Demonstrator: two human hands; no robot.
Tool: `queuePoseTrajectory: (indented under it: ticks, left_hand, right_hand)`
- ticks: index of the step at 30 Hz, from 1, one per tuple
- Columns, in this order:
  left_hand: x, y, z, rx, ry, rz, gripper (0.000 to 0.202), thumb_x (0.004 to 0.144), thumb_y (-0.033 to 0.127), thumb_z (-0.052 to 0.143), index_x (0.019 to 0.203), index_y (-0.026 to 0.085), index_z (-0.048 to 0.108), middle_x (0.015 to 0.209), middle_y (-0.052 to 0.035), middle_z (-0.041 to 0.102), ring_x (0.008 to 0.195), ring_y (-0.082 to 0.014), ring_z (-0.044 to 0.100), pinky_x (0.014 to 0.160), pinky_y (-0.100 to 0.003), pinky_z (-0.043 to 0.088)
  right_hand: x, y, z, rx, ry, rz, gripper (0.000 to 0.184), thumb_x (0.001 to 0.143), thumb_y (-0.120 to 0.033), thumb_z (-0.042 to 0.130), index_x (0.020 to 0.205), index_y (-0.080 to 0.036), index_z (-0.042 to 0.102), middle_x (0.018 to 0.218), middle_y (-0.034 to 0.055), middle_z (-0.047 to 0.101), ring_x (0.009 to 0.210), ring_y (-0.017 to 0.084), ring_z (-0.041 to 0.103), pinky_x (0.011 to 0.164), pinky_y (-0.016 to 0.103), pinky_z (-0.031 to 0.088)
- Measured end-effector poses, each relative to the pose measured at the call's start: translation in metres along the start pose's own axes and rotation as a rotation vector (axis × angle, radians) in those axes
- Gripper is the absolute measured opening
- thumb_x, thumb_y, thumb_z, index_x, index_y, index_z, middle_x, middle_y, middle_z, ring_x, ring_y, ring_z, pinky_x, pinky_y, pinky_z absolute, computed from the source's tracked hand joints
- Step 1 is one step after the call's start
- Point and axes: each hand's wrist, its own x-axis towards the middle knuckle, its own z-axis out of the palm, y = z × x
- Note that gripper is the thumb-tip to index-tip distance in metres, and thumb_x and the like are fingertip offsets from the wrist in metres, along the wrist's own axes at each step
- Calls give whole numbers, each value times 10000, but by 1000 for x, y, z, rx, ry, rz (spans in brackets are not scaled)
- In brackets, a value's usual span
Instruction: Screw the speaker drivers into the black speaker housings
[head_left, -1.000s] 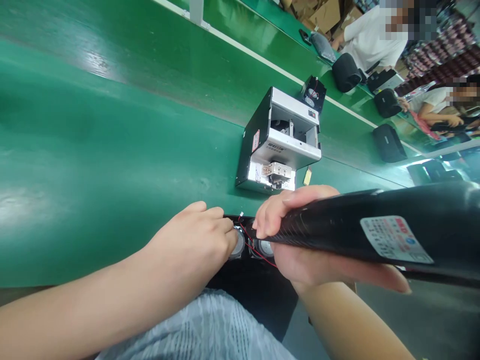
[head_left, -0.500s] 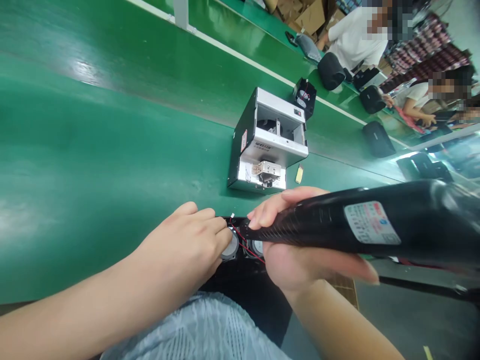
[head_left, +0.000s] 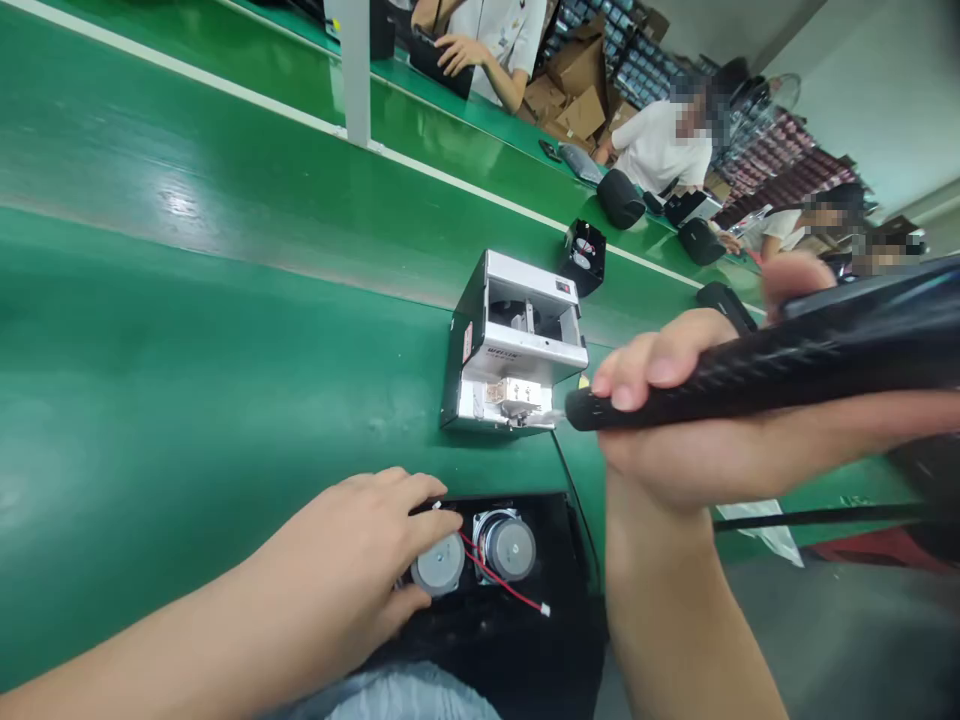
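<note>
An electric screwdriver (head_left: 675,395), black and long-bodied, is gripped in my right hand (head_left: 675,440), fingers wrapped round its front part. Its tip points left at the metal outlet of a silver and black screw feeder (head_left: 517,360); whether a screw is on the bit I cannot tell. Close to my body lies a black speaker box (head_left: 555,560) with two round grey speaker drivers (head_left: 512,548). My left hand (head_left: 375,560) rests at the left driver (head_left: 440,566), thumb and fingers apart and loosely curved about it. Red wires (head_left: 502,583) with a white plug run across the box.
Behind the feeder stands another small black speaker box (head_left: 583,258). A white post (head_left: 358,75) rises from the green bench (head_left: 225,380). Across the bench, co-workers (head_left: 660,140) handle black speakers (head_left: 621,198). A dark cable (head_left: 577,490) passes right of the feeder.
My right hand has lifted the screwdriver from the speaker box to the feeder's outlet. The left hand's fingers have spread from a closed shape. The view has shifted, uncovering both drivers.
</note>
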Motion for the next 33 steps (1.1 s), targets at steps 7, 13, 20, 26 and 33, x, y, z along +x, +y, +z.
queuePoseTrajectory:
  ticks: [7,13,20,26,33]
  left_hand:
    - [20,-3,-15,-19,-31,-17,441,825,212,885,1247,329,833,1431,-68,776,1205,-347,776,964,-539,676]
    - [22,-12,-19,-32,30,-83,402,853,196,848,1229,336,833,1433,-44,780,1178,-338,785,969,-533,655]
    - [22,-13,-20,-9,21,-48,433,840,194,879,1247,332,823,1448,-52,766,1196,-334,773,1002,-524,637]
    - [22,-11,-19,-16,-3,-13,380,851,241,894,1218,320,835,1419,-59,773,1191,-326,769,1027,-517,625]
    - [26,-10,-18,10,-39,-36,436,836,288,952,1249,339,821,1391,-43,764,1213,-330,735,1042,-538,586]
  right_hand:
    - [0,34,18,107,-59,-41,708,863,-959,596,1085,-297,710,598,-64,601,426,156,540,392,305,440]
    - [-3,26,19,57,-13,-22,742,928,-954,474,1197,-308,718,596,-64,574,438,159,540,407,311,433]
    - [-11,24,19,115,38,16,740,887,-945,583,1206,-293,724,577,-61,620,400,164,526,382,310,422]
    - [-23,-2,15,120,69,47,671,843,-914,692,1158,-326,760,578,-59,672,394,165,540,407,319,469]
    - [-67,-19,-10,128,-54,55,386,1030,-634,698,1335,-397,723,687,-49,689,492,190,593,534,371,552]
